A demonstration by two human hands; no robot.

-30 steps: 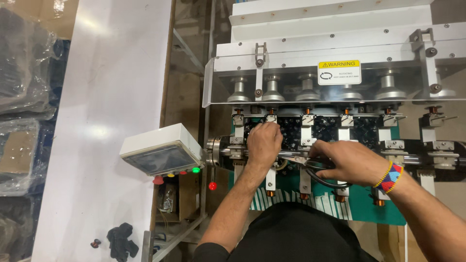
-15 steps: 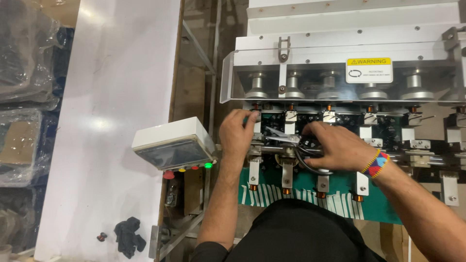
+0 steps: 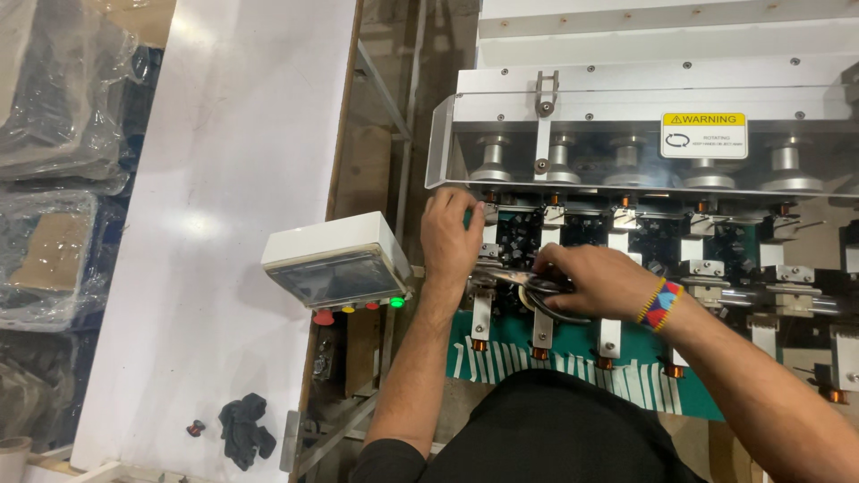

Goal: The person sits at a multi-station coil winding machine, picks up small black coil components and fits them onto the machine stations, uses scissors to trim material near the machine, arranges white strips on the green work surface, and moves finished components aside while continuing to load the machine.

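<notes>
Far left of the machine (image 3: 626,107), plastic-wrapped bundles (image 3: 54,224) are stacked beside a white counter (image 3: 224,179). On the counter's near end lie a black crumpled glove (image 3: 246,431) and, just left of it, a small coil (image 3: 194,428). Closer to the machine, a white control box (image 3: 335,259) tilts up, with red, yellow and green buttons (image 3: 358,309) along its lower edge, the green one lit. Right beside the box, the left hand (image 3: 450,241) reaches up to the machine's left end, fingers curled onto a white bracket (image 3: 489,234) there; whether it truly grips is hard to tell. Just right of that, the right hand (image 3: 591,279), with a bright beaded wristband (image 3: 660,305), is closed around scissors (image 3: 528,284), blades pointing left toward the left hand, the dark handle loop showing under the palm. Both hands sit over a row of white brackets and copper-tipped spindles (image 3: 540,352) on the machine's green bed (image 3: 501,340). Above them, a clear guard (image 3: 573,134) covers metal rollers (image 3: 626,165), and a yellow warning label (image 3: 704,134) sits at the guard's right.
</notes>
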